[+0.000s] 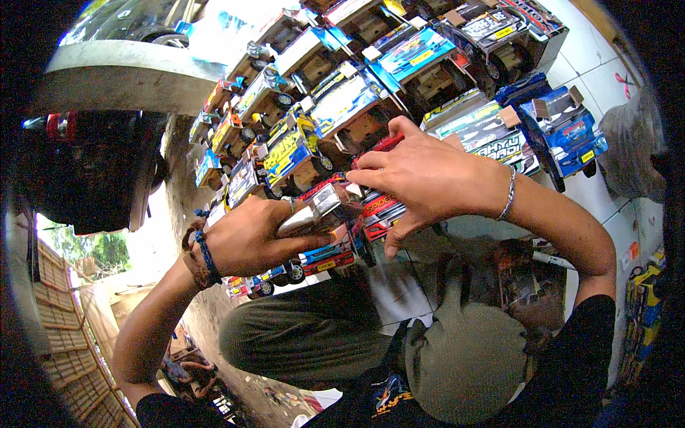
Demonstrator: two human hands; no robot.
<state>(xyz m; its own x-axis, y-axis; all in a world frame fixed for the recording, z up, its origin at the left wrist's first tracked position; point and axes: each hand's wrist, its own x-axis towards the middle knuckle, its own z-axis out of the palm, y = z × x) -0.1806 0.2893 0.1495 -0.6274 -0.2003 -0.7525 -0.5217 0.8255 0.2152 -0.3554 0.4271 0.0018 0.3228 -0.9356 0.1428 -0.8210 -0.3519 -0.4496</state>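
Head view: a red toy truck (357,207) with a silvery cab is held between both hands, above the person's lap and at the near edge of a large spread of similar models. Left hand (250,239) is closed round the silvery cab end, thumb along its side; a blue cord bracelet (207,258) sits on that wrist. Right hand (421,178) is clamped over the red rear body from above, fingers curled on the top edge; a metal bracelet (508,194) hangs at that wrist. The two hands are close together, one at each end of the same truck.

Judgement: the truck appears mid-handling, being fitted or adjusted; it is not yet set down with the rest.

Beyond it, rows of painted toy trucks (335,107) lie packed side by side, touching, on the tiled floor (606,64). A blue truck (564,128) stands at the right of the rows. More small trucks (271,282) lie just under the left hand.
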